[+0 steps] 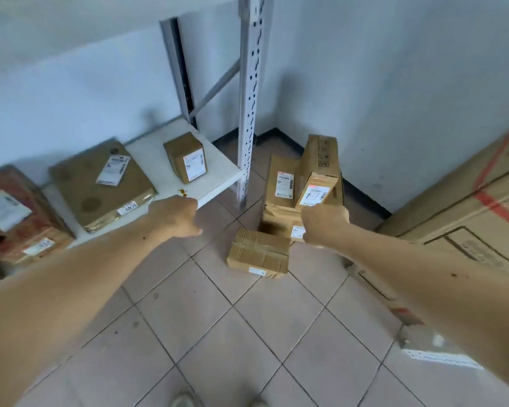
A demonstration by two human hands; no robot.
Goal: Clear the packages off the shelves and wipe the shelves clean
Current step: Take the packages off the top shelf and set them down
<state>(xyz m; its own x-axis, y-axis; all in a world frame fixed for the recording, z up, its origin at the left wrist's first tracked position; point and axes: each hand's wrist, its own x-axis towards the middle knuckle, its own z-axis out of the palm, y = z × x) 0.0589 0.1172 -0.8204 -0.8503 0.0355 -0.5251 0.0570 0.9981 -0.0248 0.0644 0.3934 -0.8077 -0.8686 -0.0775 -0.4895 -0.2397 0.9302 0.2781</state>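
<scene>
A white metal shelf [218, 183] at the left carries a small upright cardboard box [185, 157], a flat brown package [100, 183] and a reddish package [15, 218]. A small brown stain [182, 193] marks the shelf's front edge. My left hand [175, 215] hovers just in front of that edge with loosely curled fingers and holds nothing. My right hand [325, 223], also loosely curled, is in front of a pile of cardboard boxes [285, 183] on the floor in the corner. It sits just below a small labelled box [316, 186] without gripping it.
A taped box [259, 255] lies on the tiled floor before the pile. The shelf's perforated upright post [249, 113] stands between shelf and pile. Large cartons [467, 218] fill the right side. A clear plastic item [429, 345] lies at the lower right.
</scene>
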